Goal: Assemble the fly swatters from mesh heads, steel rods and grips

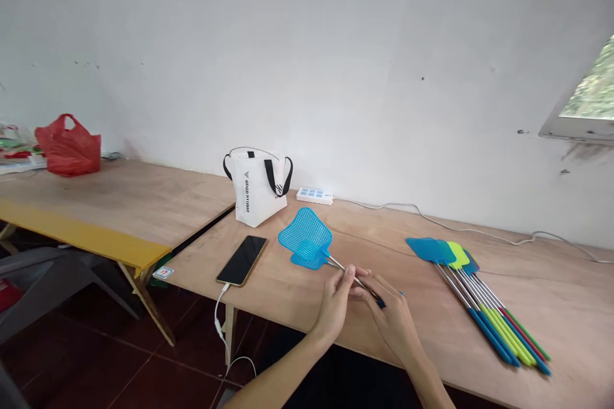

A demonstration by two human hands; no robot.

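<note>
A blue fly swatter (305, 229) with a perforated head and a thin metal shaft is in my hands over the table. My left hand (334, 301) pinches the shaft with thumb and fingers. Just to its right, my right hand (389, 313) is closed around the lower part, where a bit of blue handle shows. A second, smaller-looking blue mesh shape (311, 257) overlaps the head; whether it belongs to another swatter, I cannot tell. To the right, several fly swatters (480, 297) lie side by side, with blue, yellow-green, red and green handles.
Left of my hands lies a phone (242, 260) with a white cable (219, 316) hanging over the table edge. Behind it stands a white bag (256, 198) with black straps. A power strip (314, 195) sits by the wall. A red plastic bag (70, 147) rests on the left table (144, 195).
</note>
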